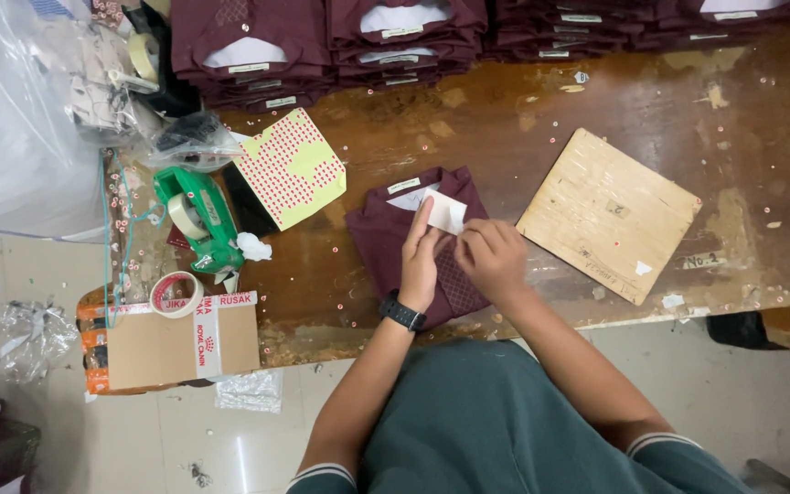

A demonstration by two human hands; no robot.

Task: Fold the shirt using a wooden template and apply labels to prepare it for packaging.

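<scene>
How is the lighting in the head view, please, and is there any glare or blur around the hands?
In the head view, the light is soft and even; the wooden table shows glossy glare patches near the stacked shirts. The left hand, right hand, white card and folded maroon shirt look sharp; the edges bend slightly, like a wide lens.

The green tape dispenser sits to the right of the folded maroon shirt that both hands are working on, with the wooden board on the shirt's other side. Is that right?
Not quite. In the head view the green tape dispenser sits to the left of the folded maroon shirt, not the right. The wooden board is the thing on the right. The left hand and right hand are both on the shirt, at a small white card.
</scene>
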